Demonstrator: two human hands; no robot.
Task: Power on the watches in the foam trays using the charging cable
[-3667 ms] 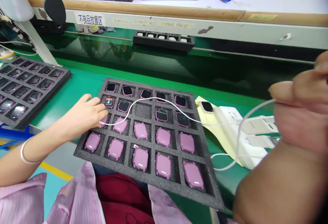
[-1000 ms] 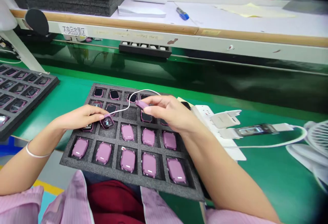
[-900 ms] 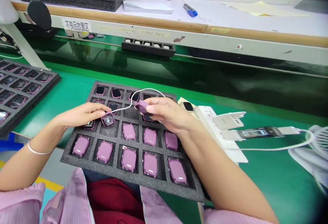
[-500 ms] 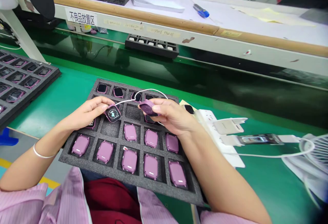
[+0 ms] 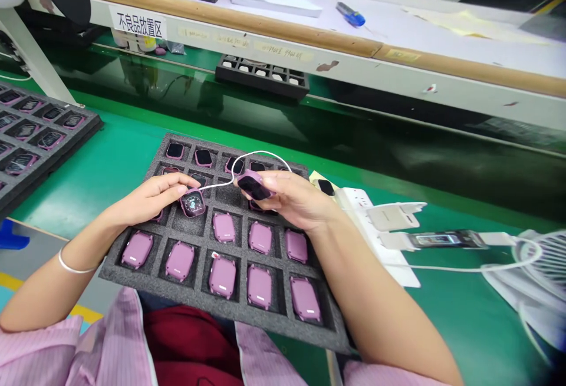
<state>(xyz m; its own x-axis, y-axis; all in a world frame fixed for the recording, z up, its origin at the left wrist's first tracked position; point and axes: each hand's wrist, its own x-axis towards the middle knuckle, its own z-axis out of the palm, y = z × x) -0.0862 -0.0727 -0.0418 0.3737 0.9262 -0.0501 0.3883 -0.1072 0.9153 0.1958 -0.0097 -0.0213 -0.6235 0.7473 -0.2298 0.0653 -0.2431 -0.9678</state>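
My left hand (image 5: 161, 196) grips a purple smartwatch (image 5: 193, 203) with a lit dial, low over a vacant pocket of the foam tray (image 5: 197, 292). A white charging cable (image 5: 260, 152) runs from that watch in a loop toward my right hand (image 5: 294, 194). Between the fingers of the right hand is a second purple smartwatch (image 5: 254, 187), its dark screen tilted toward me. In the tray's nearer rows lie several purple watch bodies (image 5: 222, 276), backs up. Watches with dark screens (image 5: 204, 157) fill the far row.
Another foam tray of watches (image 5: 48, 135) lies at the left. To the right are a white power strip (image 5: 354, 197), an inline meter (image 5: 446, 240) on a cable and a white fan (image 5: 542, 262). A raised shelf (image 5: 274, 47) crosses the back, with a small black tray (image 5: 260, 76) below it.
The lit watch in my left hand has dropped slightly toward the tray. My right hand has turned its watch so more of the dark screen faces me.
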